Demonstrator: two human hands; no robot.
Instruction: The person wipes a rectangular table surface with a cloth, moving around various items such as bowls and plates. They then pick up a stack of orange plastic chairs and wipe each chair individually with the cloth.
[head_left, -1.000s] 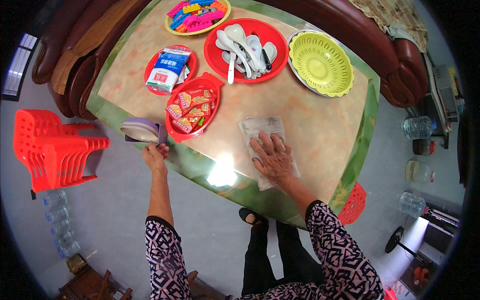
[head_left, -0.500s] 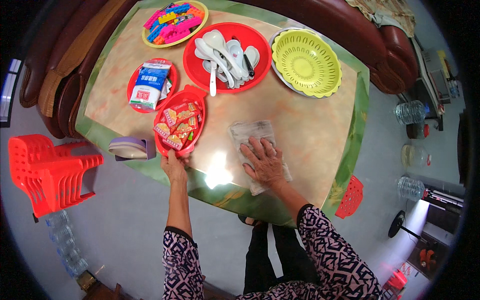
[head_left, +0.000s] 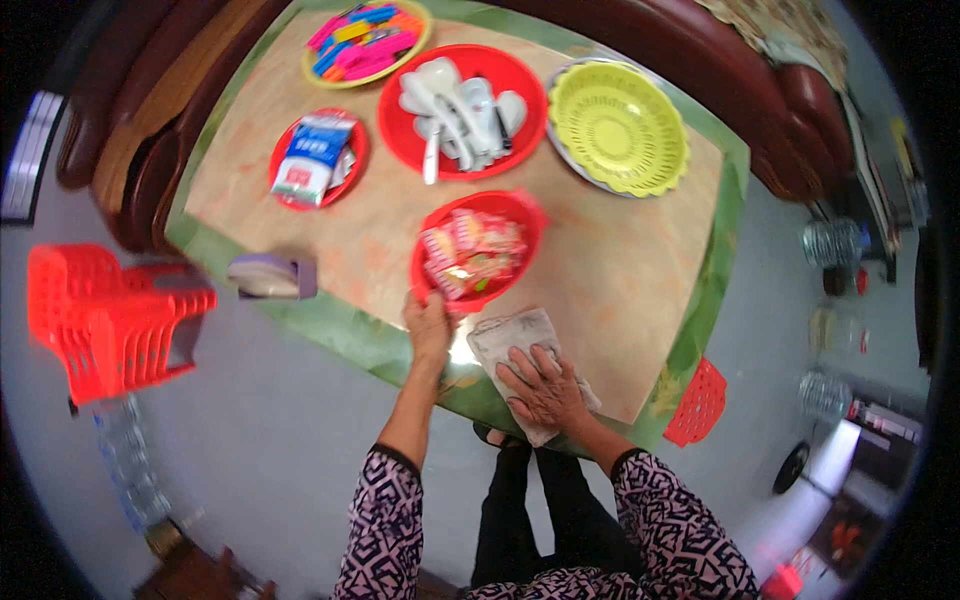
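My left hand (head_left: pixel 430 325) grips the near handle of a red oval basket (head_left: pixel 527 213) that holds several small red packets (head_left: pixel 470 250). Flat on a folded pale cloth (head_left: pixel 505 335), my right hand (head_left: pixel 545 385) presses near the table's front edge with its fingers apart. The basket sits just beyond the cloth, close to the middle of the table (head_left: pixel 620 270). Beyond the basket stands a red round tray (head_left: pixel 400 150) of white spoons (head_left: pixel 455 110).
At the back left is a yellow plate of toy bricks (head_left: pixel 365 40). A blue-and-white packet (head_left: pixel 315 155) lies on a small red plate (head_left: pixel 355 170). Yellow-green baskets (head_left: pixel 620 125) stand back right, a purple holder (head_left: pixel 270 276) front left. Red stacked stools (head_left: pixel 120 320) are on the floor.
My left hand has moved the red basket to the right, toward the middle of the table. My right hand and the cloth have slid nearer to the front edge.
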